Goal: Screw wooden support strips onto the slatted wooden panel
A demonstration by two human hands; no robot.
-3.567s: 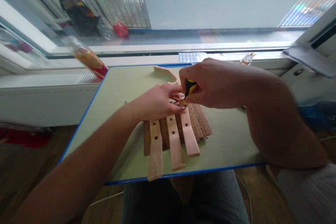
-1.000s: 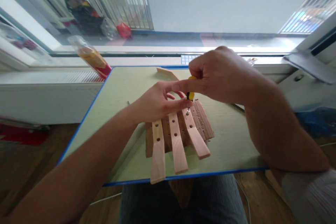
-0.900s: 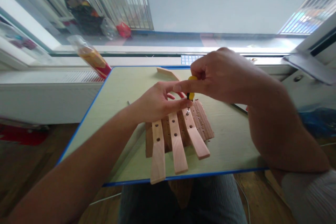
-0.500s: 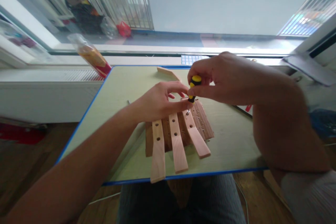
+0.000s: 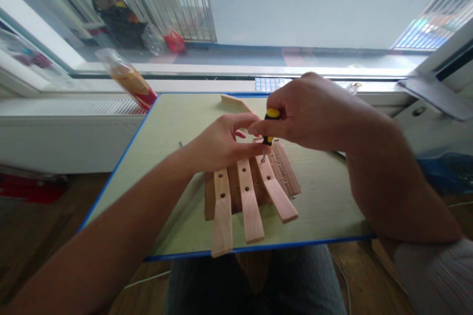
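Note:
A brown wooden board [image 5: 284, 170] full of small holes lies on the green table [image 5: 173, 123]. Three pale wooden slats [image 5: 248, 202] fan out over it toward the near edge. My left hand [image 5: 221, 142] presses its fingers down on the slats' far ends, by the rightmost slat [image 5: 275, 192]. My right hand [image 5: 306, 110] is closed on a yellow-and-black screwdriver [image 5: 271, 125], held upright with its tip at the top of that rightmost slat.
A curved pale wood piece [image 5: 236, 103] lies at the table's far edge. A plastic bottle [image 5: 127, 81] leans on the window sill at the back left. A white-blue grid card [image 5: 268, 82] rests on the sill. My legs are below the table's near edge.
My right hand has shifted its grip round the screwdriver handle, its forefinger now curled in, and the rightmost slat has swung slightly outward. My left hand stays on the slat ends.

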